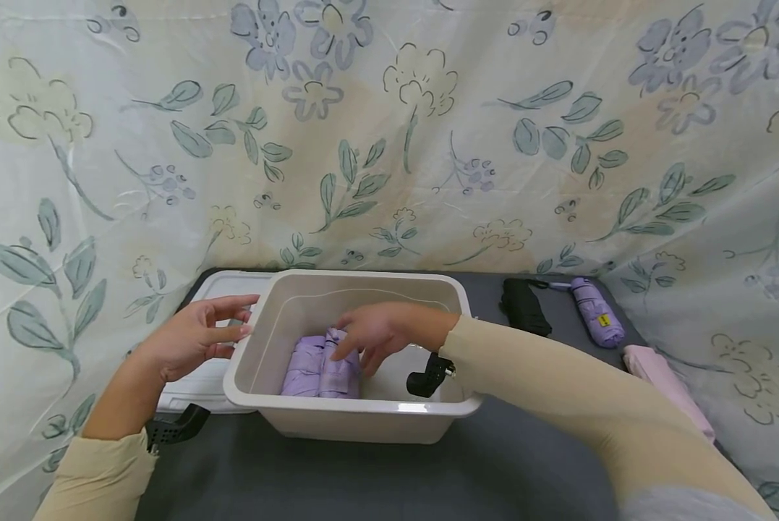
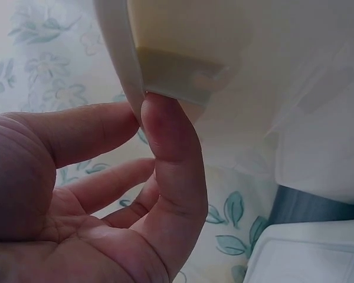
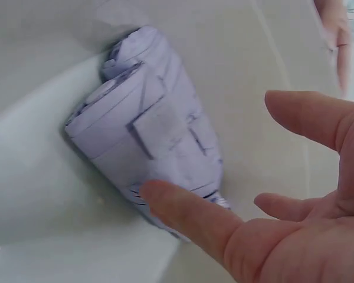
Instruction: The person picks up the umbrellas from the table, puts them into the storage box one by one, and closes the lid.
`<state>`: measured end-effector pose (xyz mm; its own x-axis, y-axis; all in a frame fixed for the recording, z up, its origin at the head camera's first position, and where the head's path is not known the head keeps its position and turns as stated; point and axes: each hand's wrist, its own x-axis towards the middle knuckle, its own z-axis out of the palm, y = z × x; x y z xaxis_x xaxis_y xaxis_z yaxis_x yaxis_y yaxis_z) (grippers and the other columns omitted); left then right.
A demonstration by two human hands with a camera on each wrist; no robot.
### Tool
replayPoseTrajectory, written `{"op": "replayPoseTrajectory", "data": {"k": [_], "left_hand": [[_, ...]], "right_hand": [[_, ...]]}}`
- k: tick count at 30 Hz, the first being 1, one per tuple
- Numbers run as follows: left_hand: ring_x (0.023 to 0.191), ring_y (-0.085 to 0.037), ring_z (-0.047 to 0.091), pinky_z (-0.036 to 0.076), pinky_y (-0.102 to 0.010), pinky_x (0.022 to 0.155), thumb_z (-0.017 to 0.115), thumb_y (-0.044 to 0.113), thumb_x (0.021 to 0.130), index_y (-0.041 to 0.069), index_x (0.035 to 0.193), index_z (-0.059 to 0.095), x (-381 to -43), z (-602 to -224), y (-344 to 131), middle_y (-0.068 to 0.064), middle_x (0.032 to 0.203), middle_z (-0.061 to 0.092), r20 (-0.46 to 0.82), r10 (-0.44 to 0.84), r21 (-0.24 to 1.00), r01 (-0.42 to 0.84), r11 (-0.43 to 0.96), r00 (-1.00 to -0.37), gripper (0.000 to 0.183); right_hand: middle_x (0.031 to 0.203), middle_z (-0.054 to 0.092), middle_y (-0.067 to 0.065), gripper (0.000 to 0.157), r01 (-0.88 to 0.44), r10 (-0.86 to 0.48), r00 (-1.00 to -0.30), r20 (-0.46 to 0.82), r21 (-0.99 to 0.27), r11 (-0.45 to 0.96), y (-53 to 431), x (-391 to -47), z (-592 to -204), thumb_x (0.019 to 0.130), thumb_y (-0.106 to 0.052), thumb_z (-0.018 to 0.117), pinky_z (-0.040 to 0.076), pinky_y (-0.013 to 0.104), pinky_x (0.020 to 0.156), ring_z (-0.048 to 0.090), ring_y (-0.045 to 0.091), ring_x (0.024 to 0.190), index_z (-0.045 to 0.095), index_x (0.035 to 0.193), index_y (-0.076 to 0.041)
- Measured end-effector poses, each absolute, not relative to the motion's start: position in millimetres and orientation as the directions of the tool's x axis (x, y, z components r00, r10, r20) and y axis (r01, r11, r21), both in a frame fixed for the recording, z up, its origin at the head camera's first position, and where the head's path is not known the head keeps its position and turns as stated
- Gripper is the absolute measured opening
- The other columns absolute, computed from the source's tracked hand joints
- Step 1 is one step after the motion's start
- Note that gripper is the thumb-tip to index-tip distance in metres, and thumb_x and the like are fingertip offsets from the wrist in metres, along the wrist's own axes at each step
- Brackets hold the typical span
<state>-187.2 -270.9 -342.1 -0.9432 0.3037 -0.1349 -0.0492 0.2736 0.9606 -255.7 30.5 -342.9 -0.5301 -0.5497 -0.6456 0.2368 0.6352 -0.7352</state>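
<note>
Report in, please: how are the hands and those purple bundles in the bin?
Left hand pinches bin edge. Right hand inside, fingers over purple bundles. Two bundles, side by side. Nothing visible blocking right hand.

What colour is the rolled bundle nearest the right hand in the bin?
The rolled bundle is light purple; the head view shows it best.

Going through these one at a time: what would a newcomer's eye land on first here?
Likely the pale bin near the middle of the head view, where two purple rolls lie side by side with the right hand at them. The left hand pinches the bin's left rim. Behind, a floral sheet fills the background; at right, a yellow label stands out on another purple roll.
</note>
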Motion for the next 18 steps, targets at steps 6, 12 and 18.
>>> {"op": "replayPoseTrajectory", "data": {"k": [6, 12, 18], "left_hand": [[0.103, -0.010, 0.068, 0.062, -0.035, 0.085, 0.065, 0.011, 0.100, -0.002, 0.158, 0.030, -188.1, -343.7, -271.4, 0.003, 0.118, 0.062, -0.121, 0.307, 0.962, -0.035, 0.272, -0.944, 0.069], [0.103, -0.011, 0.068, 0.062, -0.036, 0.084, 0.064, 0.011, 0.101, -0.001, 0.159, 0.031, -189.2, -347.5, -272.6, 0.004, 0.118, 0.062, -0.108, 0.311, 0.965, -0.024, 0.262, -0.944, 0.067], [0.102, -0.012, 0.068, 0.062, -0.034, 0.083, 0.063, 0.009, 0.102, -0.002, 0.159, 0.030, -187.2, -350.8, -272.8, 0.004, 0.119, 0.062, -0.112, 0.317, 0.971, -0.035, 0.237, -0.942, 0.066]], "right_hand": [[0.146, 0.055, 0.018, 0.073, 0.249, -0.607, -0.533, -0.589, -0.795, 0.553, 47.8, -254.9, -322.7, 0.096, -0.012, 0.071, 0.047, 0.057, 0.110, 0.047, 0.046, 0.142, 0.033, 0.158, -0.012], [0.149, 0.055, 0.015, 0.063, 0.275, -0.595, -0.589, -0.547, -0.828, 0.489, 70.6, -254.1, -305.7, 0.098, -0.017, 0.070, 0.048, 0.052, 0.110, 0.052, 0.039, 0.139, 0.041, 0.153, -0.011], [0.149, 0.054, 0.014, 0.059, 0.259, -0.608, -0.637, -0.474, -0.874, 0.411, 92.9, -250.1, -296.0, 0.099, -0.020, 0.069, 0.050, 0.048, 0.109, 0.057, 0.034, 0.135, 0.043, 0.152, -0.012]]}}
